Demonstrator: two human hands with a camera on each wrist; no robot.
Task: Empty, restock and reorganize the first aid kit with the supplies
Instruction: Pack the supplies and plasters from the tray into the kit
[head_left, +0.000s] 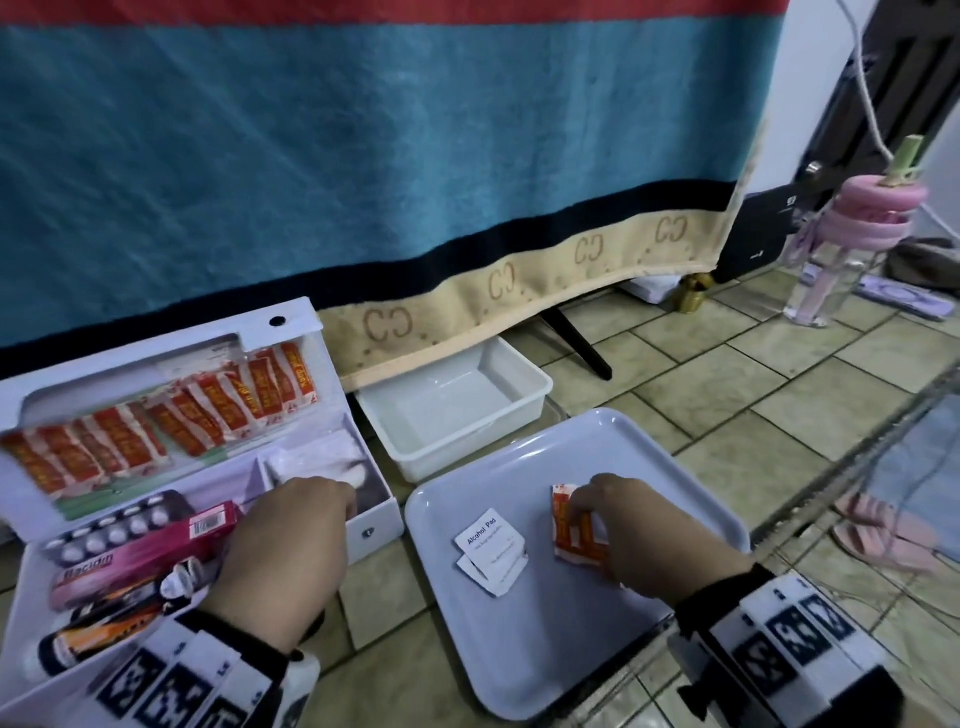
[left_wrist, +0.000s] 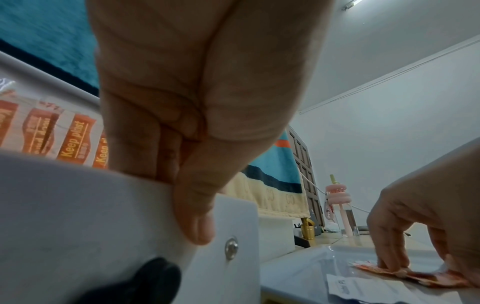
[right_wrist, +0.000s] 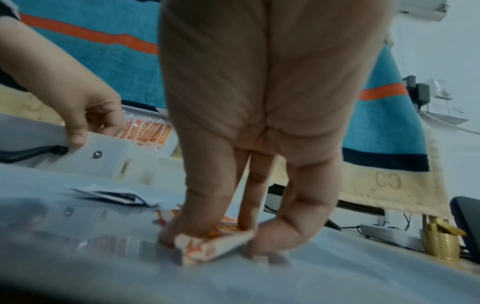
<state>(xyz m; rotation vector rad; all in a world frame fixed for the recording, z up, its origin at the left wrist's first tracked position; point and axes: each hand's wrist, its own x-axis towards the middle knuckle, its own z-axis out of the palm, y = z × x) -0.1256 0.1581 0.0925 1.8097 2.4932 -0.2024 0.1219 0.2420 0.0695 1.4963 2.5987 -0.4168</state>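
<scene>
The white first aid kit (head_left: 385, 512) lies open on the floor at the left. Its raised lid (head_left: 291, 325) holds rows of orange plasters (head_left: 208, 410). In its base lie a blister pack (head_left: 114, 530), a pink box (head_left: 150, 551) and an orange-and-black tube (head_left: 104, 623). My left hand (head_left: 345, 501) grips the kit's front wall (left_wrist: 78, 226), thumb (left_wrist: 194, 216) outside and fingers inside. On the grey tray (head_left: 545, 649), my right hand (head_left: 574, 512) pinches a small stack of orange plasters (right_wrist: 215, 244). Alcohol pad sachets (head_left: 491, 545) lie to their left on the tray.
An empty white bin (head_left: 467, 447) stands behind the tray, partly under a hanging blue towel (head_left: 363, 156). A pink-lidded water bottle (head_left: 831, 249) stands at the back right. Pink slippers (head_left: 878, 530) lie right of the tray on the tiled floor.
</scene>
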